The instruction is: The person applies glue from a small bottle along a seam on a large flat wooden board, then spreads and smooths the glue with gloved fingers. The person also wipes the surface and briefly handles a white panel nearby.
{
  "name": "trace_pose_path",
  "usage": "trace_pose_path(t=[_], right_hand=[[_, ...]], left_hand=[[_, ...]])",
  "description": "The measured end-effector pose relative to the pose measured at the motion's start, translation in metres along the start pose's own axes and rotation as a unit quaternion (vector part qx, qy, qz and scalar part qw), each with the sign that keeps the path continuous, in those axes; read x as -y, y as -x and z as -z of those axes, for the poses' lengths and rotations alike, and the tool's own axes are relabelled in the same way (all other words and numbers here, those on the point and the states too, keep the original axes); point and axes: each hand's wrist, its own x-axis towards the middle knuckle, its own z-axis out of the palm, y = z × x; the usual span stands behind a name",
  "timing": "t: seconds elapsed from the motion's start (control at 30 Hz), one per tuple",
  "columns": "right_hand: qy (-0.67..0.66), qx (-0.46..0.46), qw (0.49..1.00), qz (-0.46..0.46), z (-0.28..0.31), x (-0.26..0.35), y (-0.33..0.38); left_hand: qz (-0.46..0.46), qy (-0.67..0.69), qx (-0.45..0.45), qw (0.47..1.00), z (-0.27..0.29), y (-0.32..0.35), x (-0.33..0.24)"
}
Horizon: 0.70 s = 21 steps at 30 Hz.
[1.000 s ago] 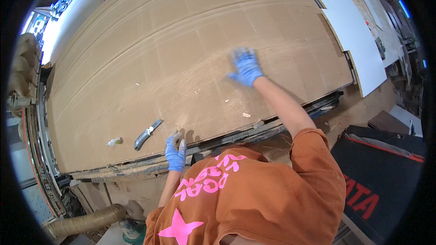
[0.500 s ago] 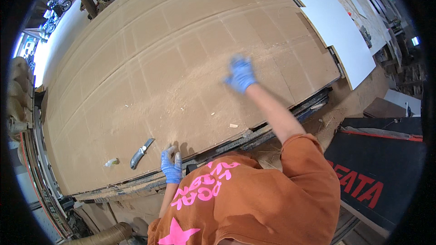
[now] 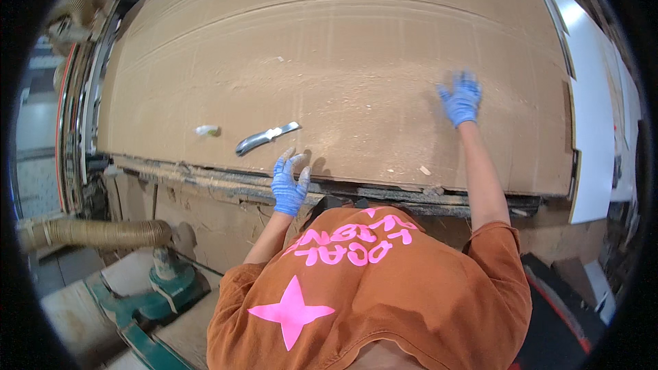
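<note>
A large brown cardboard sheet [image 3: 240, 62] spreads in front of me, sprinkled with sawdust and small chips. My right hand [image 3: 462, 98], in a blue striped glove, lies palm down on the dusty right part of the sheet, fingers stretched and slightly blurred. At the near edge rests my left hand [image 3: 288, 181], gloved alike, with fingers loosely spread and nothing in them. Just beyond it lies a utility knife [image 3: 267, 138] with a grey handle, which I am not touching. Left of the knife is a small clear-and-green item [image 3: 207, 130], too small to name.
White boards [image 3: 593, 96] border the sheet on the right. A ribbed hose [image 3: 103, 232] and a green machine [image 3: 157, 294] stand at lower left. A small wood chip [image 3: 425, 170] lies near the front edge. Dark, dusty rails [image 3: 397, 195] run below that edge.
The view has swung round, so the sheet's front edge now runs nearly level. My right hand has swept across the dust and is still out on the sheet. My left hand remains near the edge.
</note>
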Motion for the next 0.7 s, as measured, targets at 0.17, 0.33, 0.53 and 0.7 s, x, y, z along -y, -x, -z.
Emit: trace_pose_path(t=[0.17,0.33,0.53,0.7], right_hand=[[0.006,0.034,0.998,0.053,0.001,0.077,-0.02],[-0.014,0.123,0.965,0.23,0.032,0.245,0.006],[-0.149,0.099,0.9,0.397,0.026,0.341,0.075],[-0.118,0.151,0.899,0.394,0.046,0.292,0.085]], left_hand=[[0.059,-0.023,-0.055,0.996,0.023,0.016,0.023],[0.062,-0.048,-0.097,0.992,0.043,0.031,0.051],[0.106,-0.018,-0.198,0.974,0.077,0.031,0.124],[0.134,-0.084,-0.252,0.955,0.126,-0.006,0.198]])
